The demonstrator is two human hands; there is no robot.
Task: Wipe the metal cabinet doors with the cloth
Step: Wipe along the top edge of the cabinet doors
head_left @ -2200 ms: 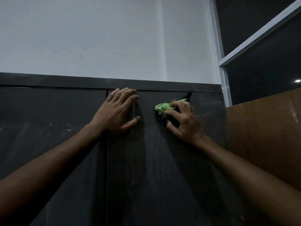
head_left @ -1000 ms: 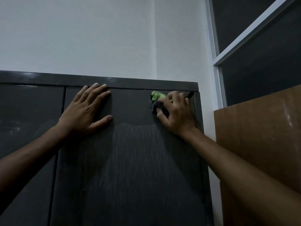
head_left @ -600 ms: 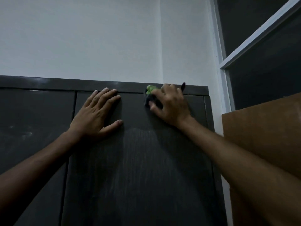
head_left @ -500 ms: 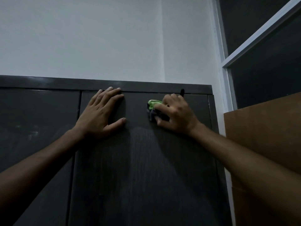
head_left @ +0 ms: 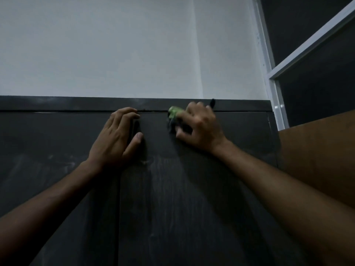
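The 2 dark metal cabinet doors (head_left: 192, 189) look flat and streaky. The left hand (head_left: 115, 139) presses flat beside their seam, fingers together. The right hand (head_left: 199, 127) grips the crumpled green cloth (head_left: 173, 113) against the right door's top edge.

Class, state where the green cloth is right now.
In the head view, the green cloth is in the right hand, pressed on the right cabinet door near its top edge, right of the left hand.

Plain room: metal cabinet (head_left: 172, 189), white wall (head_left: 115, 45)
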